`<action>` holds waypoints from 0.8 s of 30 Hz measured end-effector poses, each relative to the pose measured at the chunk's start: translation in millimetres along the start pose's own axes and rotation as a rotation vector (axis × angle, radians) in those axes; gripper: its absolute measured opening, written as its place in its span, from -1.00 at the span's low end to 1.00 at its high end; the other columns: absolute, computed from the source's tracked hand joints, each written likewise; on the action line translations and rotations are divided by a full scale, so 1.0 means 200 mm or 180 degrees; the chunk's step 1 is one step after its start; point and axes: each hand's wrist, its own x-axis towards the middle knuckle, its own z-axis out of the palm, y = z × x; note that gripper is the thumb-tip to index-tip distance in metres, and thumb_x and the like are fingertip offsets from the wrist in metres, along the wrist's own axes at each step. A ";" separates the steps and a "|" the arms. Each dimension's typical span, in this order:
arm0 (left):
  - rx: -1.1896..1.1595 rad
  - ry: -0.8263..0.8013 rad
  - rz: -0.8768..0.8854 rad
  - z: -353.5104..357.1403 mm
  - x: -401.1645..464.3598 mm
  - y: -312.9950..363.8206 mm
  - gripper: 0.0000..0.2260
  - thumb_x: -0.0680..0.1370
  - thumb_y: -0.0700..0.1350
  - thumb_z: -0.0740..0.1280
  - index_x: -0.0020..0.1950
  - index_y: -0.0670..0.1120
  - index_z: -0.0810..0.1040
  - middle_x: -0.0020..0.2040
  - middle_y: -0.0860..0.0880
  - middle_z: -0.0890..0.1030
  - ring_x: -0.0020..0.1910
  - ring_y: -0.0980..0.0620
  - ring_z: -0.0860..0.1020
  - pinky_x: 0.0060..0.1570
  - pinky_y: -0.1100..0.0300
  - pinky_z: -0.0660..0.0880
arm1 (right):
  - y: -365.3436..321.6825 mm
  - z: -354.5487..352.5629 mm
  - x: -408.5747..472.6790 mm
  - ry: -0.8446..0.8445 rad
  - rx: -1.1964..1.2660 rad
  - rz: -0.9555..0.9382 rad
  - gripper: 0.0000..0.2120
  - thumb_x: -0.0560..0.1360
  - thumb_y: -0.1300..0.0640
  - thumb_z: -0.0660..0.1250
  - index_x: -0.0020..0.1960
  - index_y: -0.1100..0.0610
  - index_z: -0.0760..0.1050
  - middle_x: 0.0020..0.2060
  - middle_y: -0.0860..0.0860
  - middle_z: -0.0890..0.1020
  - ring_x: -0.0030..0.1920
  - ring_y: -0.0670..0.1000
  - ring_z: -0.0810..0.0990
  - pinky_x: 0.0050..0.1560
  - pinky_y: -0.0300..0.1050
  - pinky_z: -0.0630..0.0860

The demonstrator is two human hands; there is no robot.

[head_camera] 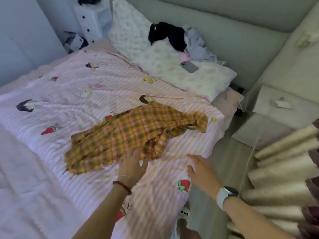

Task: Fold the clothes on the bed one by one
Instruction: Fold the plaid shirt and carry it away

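Observation:
A yellow and orange plaid garment (131, 133) lies rumpled on the pink striped bedspread (72, 87), stretched from lower left to upper right. My left hand (133, 163), with a red bead bracelet at the wrist, has straight fingers at the garment's near edge, fingertips touching the cloth. My right hand (201, 170), with a white-strapped watch on its wrist, hovers open over the bedspread just right of the garment and holds nothing. A black garment (167, 34) and a pale grey-blue garment (196, 44) lie heaped on the pillows at the head of the bed.
A phone (189, 66) lies on the white pillow (203, 80). A padded grey headboard (233, 31) runs behind. Cream cushions (276, 107) and a ribbed curtain (279, 178) stand right of the bed. A white drawer unit (91, 19) stands at the far left corner.

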 end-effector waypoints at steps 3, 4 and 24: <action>0.0027 -0.0059 -0.0163 0.10 0.31 0.16 -0.52 0.54 0.20 0.17 0.41 0.03 0.29 0.35 -0.01 0.35 0.31 -0.07 0.31 0.20 0.01 0.39 | 0.12 -0.08 0.38 -0.0186 -0.0118 -0.0141 -0.58 0.60 0.03 0.07 0.45 0.01 0.19 0.38 -0.06 0.33 0.35 -0.02 0.31 0.26 -0.10 0.36; 0.0068 -0.0110 -0.0221 0.16 0.40 0.21 -0.50 0.52 0.23 0.17 0.39 0.04 0.30 0.32 0.00 0.36 0.30 -0.07 0.32 0.18 0.03 0.41 | 0.15 -0.09 0.49 -0.0258 -0.0140 -0.0164 -0.58 0.61 0.04 0.06 0.46 0.00 0.17 0.39 -0.06 0.31 0.35 -0.02 0.30 0.26 -0.10 0.35; -0.2570 0.1667 -0.0294 -0.81 0.94 0.20 -0.79 0.57 -0.23 0.23 -0.23 -0.01 0.42 -0.41 0.07 0.40 -0.45 0.24 0.39 -0.41 0.40 0.28 | -0.42 -0.30 1.43 -0.1022 0.0808 -0.1398 -0.51 0.57 0.00 0.20 0.46 0.08 0.22 0.33 -0.02 0.42 0.31 -0.02 0.40 0.16 -0.48 0.25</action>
